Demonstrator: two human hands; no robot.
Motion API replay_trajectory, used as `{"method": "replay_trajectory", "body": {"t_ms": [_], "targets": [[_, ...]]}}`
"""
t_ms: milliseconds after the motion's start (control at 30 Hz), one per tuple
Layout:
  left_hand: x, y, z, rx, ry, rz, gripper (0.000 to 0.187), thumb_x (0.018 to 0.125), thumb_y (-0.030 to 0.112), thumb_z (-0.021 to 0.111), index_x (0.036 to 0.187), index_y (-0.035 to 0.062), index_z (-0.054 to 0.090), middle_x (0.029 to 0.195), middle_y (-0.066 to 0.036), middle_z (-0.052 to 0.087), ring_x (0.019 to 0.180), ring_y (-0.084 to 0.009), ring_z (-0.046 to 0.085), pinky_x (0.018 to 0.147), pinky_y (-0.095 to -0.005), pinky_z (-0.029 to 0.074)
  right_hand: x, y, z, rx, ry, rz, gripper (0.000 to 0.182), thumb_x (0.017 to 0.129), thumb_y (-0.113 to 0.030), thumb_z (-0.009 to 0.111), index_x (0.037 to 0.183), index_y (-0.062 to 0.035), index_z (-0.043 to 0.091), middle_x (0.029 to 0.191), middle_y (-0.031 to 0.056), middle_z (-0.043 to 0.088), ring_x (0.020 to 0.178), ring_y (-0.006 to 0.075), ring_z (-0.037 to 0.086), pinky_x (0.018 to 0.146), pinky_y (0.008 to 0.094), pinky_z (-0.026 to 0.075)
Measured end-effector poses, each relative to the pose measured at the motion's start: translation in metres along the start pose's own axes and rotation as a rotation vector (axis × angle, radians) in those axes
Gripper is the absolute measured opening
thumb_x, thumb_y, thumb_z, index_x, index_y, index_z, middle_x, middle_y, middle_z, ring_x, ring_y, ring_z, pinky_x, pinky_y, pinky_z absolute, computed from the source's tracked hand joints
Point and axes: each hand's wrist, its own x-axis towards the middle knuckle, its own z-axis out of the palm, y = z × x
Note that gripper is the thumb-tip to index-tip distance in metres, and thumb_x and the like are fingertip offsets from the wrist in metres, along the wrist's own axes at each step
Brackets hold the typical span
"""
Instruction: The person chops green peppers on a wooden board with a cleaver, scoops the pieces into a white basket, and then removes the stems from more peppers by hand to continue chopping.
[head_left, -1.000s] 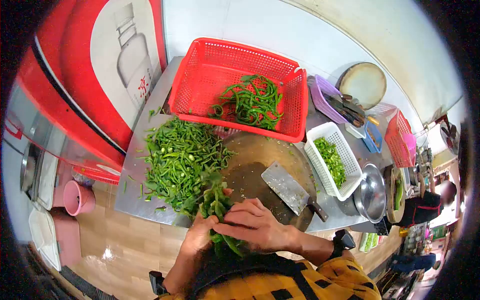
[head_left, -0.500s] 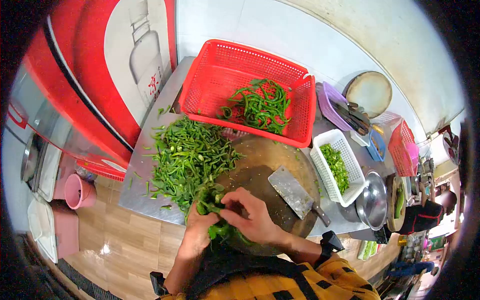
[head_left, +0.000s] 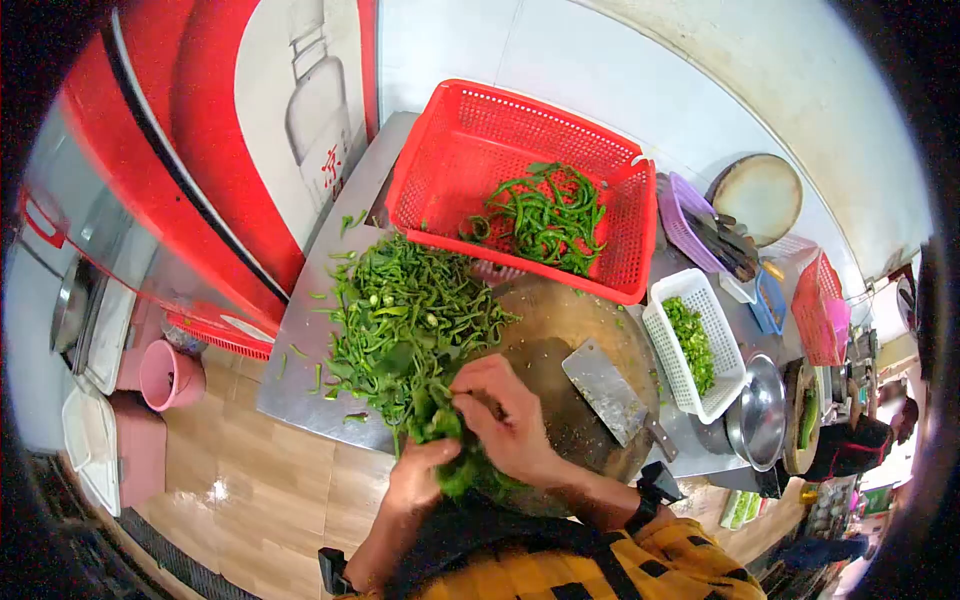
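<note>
A bunch of leafy green chili peppers is gripped in my left hand, close to my body at the table's near edge. My right hand is pinched at the right side of that bunch; whatever its fingertips hold is too small to make out. Just beyond both hands lies a large heap of green chilies with stems and leaves. Behind it, a red perforated basket holds a smaller tangle of green chilies.
Right of my hands, a cleaver lies on a round chopping board. Beyond it stand a white basket of chopped greens, a steel bowl and a purple basket with knives. A person is at far right.
The whole scene has shifted slightly right in view. My right fingertips have risen a little along the bunch, while my left hand keeps its grip.
</note>
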Motion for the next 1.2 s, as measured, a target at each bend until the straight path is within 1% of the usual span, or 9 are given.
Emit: {"method": "replay_trajectory", "body": {"t_ms": [367,500,633,733,867,933,1000,1100,1200], "targets": [[-0.006,0.024,0.015,0.054,-0.004,0.034,0.050,0.067,-0.005,0.066,0.115,0.0037,0.051,0.104,-0.004,0.057,0.094,-0.0188,0.057,0.082,-0.0331,0.048,0.007,0.025,0.007,-0.340,-0.146,-0.237,0.023,0.074,-0.001,0.059,0.095,-0.0070,0.054,0.094,0.0100,0.053,0.088,0.0322,0.049,0.075,0.0427,0.037],[-0.017,0.047,0.027,0.527,0.079,0.098,0.049,0.067,-0.003,0.069,0.112,0.0035,0.052,0.101,-0.004,0.058,0.090,-0.0167,0.058,0.082,-0.0294,0.047,0.013,0.015,0.002,-0.477,-0.196,-0.169,0.012,0.079,-0.006,0.056,0.090,-0.0059,0.050,0.089,0.0124,0.053,0.083,0.0327,0.051,0.071,0.0416,0.039],[-0.016,0.051,0.009,1.480,0.100,0.293,0.057,0.063,0.007,0.076,0.113,0.0071,0.048,0.098,-0.005,0.062,0.089,-0.0184,0.061,0.079,-0.0312,0.049,0.021,0.023,-0.011,0.080,-0.420,0.284,0.014,0.092,-0.014,0.050,0.082,-0.0047,0.048,0.071,0.0053,0.045,0.068,0.0141,0.046,0.062,0.0279,0.038],[-0.020,0.056,-0.009,1.360,0.110,0.297,0.064,0.062,0.008,0.077,0.118,0.0050,0.048,0.095,-0.009,0.064,0.086,-0.0227,0.063,0.080,-0.0334,0.050,0.056,0.026,-0.021,0.506,-0.291,0.404,0.020,0.092,-0.017,0.051,0.080,-0.0017,0.049,0.067,0.0009,0.044,0.062,0.0102,0.041,0.057,0.0265,0.038],[-0.020,0.063,-0.031,0.647,-0.034,0.250,0.081,0.061,0.010,0.077,0.131,0.0034,0.035,0.100,-0.012,0.062,0.088,-0.0240,0.061,0.084,-0.0386,0.048,0.128,0.045,-0.023,0.085,-0.223,0.031,0.019,0.091,-0.018,0.051,0.081,-0.0016,0.052,0.068,0.0006,0.048,0.066,0.0088,0.046,0.058,0.0276,0.040],[-0.016,0.068,-0.043,0.462,-0.152,0.200,0.085,0.066,0.011,0.074,0.137,0.0028,0.027,0.102,-0.016,0.061,0.090,-0.0309,0.061,0.090,-0.0451,0.045,0.163,0.070,-0.031,0.020,-0.728,0.140,0.021,0.090,-0.019,0.052,0.079,-0.0015,0.054,0.068,0.0017,0.050,0.069,0.0075,0.050,0.061,0.0286,0.043],[-0.021,0.063,-0.046,0.301,-0.093,0.195,0.073,0.070,0.011,0.070,0.132,0.0021,0.032,0.103,-0.015,0.059,0.092,-0.0300,0.059,0.089,-0.0448,0.045,0.201,0.156,-0.039,-0.345,-0.239,-0.281,0.025,0.087,-0.026,0.053,0.082,-0.0028,0.060,0.077,0.0122,0.064,0.075,0.0260,0.063,0.070,0.0387,0.049],[-0.028,0.058,-0.047,0.141,0.003,0.225,0.055,0.076,0.010,0.065,0.124,0.0010,0.040,0.103,-0.014,0.057,0.095,-0.0287,0.056,0.087,-0.0443,0.045,0.233,0.204,-0.081,-0.851,-0.005,0.370,0.036,0.086,-0.036,0.054,0.082,-0.0013,0.063,0.088,0.0169,0.066,0.083,0.0362,0.063,0.072,0.0474,0.050],[-0.033,0.058,-0.050,0.062,0.039,0.259,0.038,0.082,0.010,0.060,0.116,-0.0001,0.047,0.103,-0.012,0.055,0.098,-0.0273,0.054,0.086,-0.0438,0.044,0.237,0.255,-0.095,-1.081,-0.071,0.472,0.034,0.082,-0.036,0.064,0.091,-0.0032,0.065,0.088,0.0188,0.066,0.085,0.0341,0.065,0.073,0.0449,0.053]]}}
